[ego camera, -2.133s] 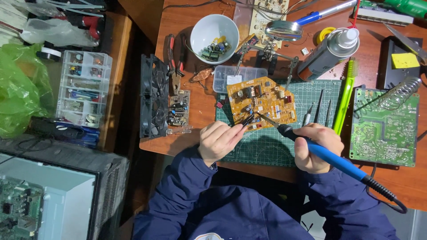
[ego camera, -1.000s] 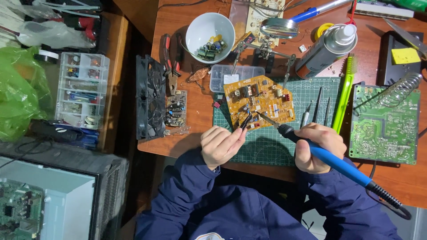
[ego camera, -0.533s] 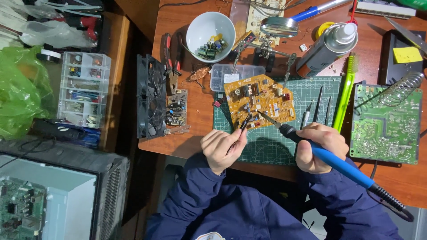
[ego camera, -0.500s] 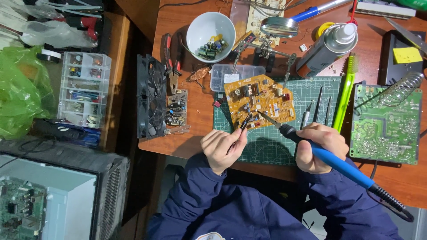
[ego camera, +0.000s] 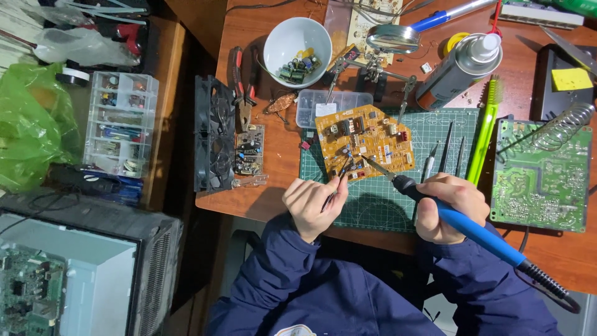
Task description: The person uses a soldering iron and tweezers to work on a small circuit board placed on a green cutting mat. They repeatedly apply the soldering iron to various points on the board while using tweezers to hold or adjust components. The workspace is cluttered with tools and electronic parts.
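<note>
A yellow-orange circuit board (ego camera: 367,140) lies on a green cutting mat (ego camera: 385,205). My left hand (ego camera: 310,205) grips tweezers (ego camera: 339,180) whose tips touch the board's lower edge. My right hand (ego camera: 449,205) holds a blue-handled soldering iron (ego camera: 479,233); its metal tip rests on the board just right of the tweezer tips. The iron's black cable trails off to the lower right.
A white bowl (ego camera: 292,40) of small parts, a magnifier stand (ego camera: 388,40) and a spray can (ego camera: 457,68) stand behind the board. A green circuit board (ego camera: 538,177) lies right, spare tweezers (ego camera: 444,146) between. A black fan (ego camera: 208,134), small board (ego camera: 249,149) and parts organiser (ego camera: 121,124) sit left.
Both hands have stayed at the board's lower edge. The tweezers and iron tip shifted only slightly; the view has drifted a little.
</note>
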